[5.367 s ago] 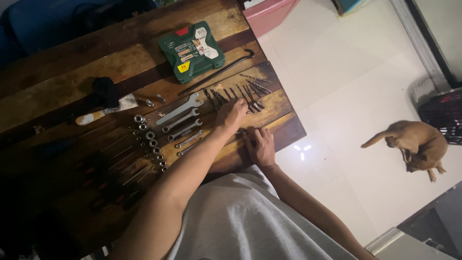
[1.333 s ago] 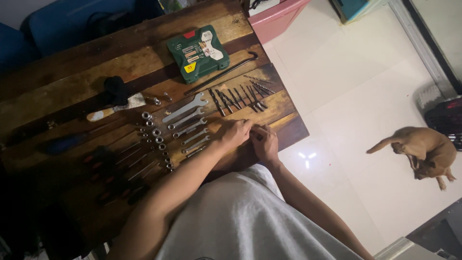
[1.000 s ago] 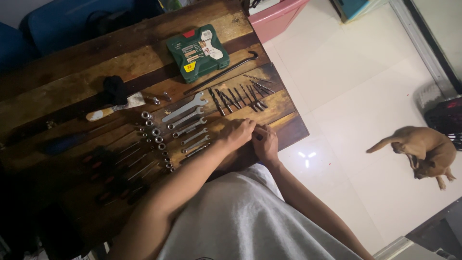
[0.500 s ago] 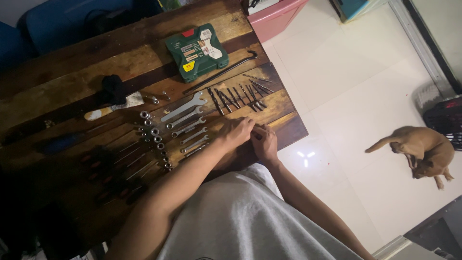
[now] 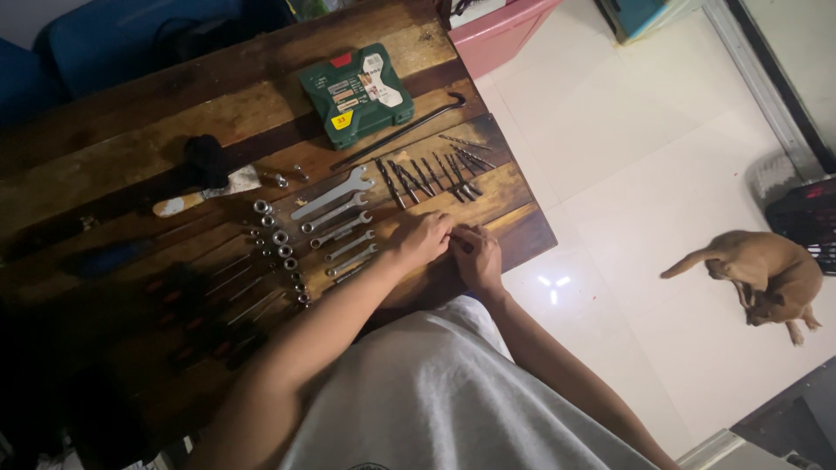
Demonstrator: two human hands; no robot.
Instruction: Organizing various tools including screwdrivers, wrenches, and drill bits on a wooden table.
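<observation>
My left hand point(image 5: 422, 237) and my right hand point(image 5: 477, 257) meet at the near right corner of the wooden table point(image 5: 522, 237). Their fingertips close around a small dark drill bit point(image 5: 459, 239), which is mostly hidden. The right hand's fingers pinch it, while the left hand's fingers are curled against it, grip unclear. Just beyond the hands lies a row of several dark drill bits point(image 5: 427, 177). To the left of the hands several silver wrenches point(image 5: 335, 213) lie in order of size.
Small sockets point(image 5: 280, 248) and dark-handled screwdrivers point(image 5: 218, 296) lie left of the wrenches. A green bit case point(image 5: 357, 83), a black pry bar point(image 5: 401, 130) and a scraper point(image 5: 205, 191) lie farther back. A brown dog point(image 5: 766, 274) lies on the white floor, near a black crate point(image 5: 805, 213).
My left hand has drawn back from the row of drill bits and joined my right hand at the table corner. Over the last second both hands have stayed nearly still.
</observation>
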